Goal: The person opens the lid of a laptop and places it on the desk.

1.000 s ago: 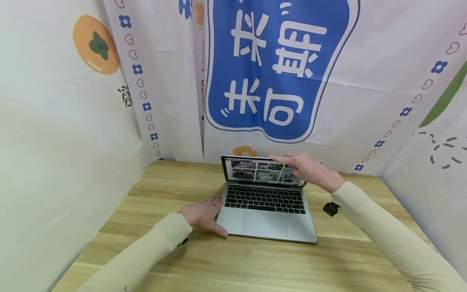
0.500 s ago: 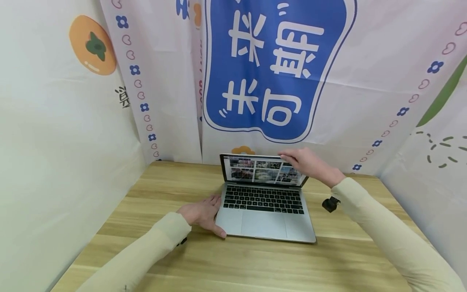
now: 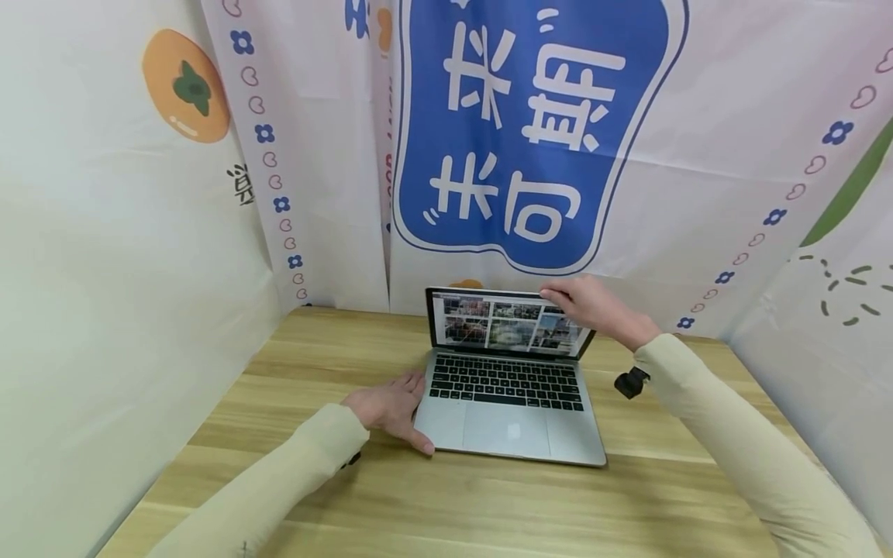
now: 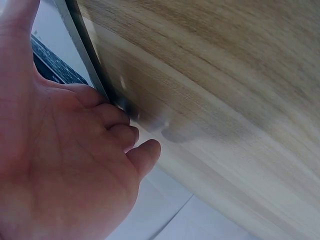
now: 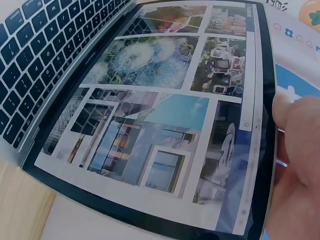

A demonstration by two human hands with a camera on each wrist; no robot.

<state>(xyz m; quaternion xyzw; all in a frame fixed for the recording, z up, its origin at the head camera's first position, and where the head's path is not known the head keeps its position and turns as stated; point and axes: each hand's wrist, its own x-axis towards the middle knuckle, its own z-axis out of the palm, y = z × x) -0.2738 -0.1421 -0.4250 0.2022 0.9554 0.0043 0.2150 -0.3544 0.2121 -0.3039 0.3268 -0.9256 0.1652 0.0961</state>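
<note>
On the wooden table [image 3: 502, 508] stands an open silver laptop [image 3: 439, 425], its lit screen [image 3: 516, 329] tilted up and showing a grid of photos. My right hand [image 3: 601, 304] grips the screen's top edge toward its right end; the right wrist view shows the thumb [image 5: 281, 111] at the rim and the other fingers partly hidden behind it. At the base's front left corner rests my left hand [image 3: 387, 411], thumb spread toward the front edge and fingers along the left side. In the left wrist view, its palm [image 4: 70, 150] faces the camera and its fingertips lie beside the laptop's edge.
Printed cloth [image 3: 328, 194] hangs behind the table, with a blue sign shape [image 3: 481, 225] above the laptop. A white wall sheet [image 3: 125, 310] borders the left. A small black device [image 3: 631, 383] sits under the right sleeve's wrist.
My right hand has risen slightly and moved right along the top edge, its fingers closing over it. The screen has tilted further back. My left hand stays put at the base.
</note>
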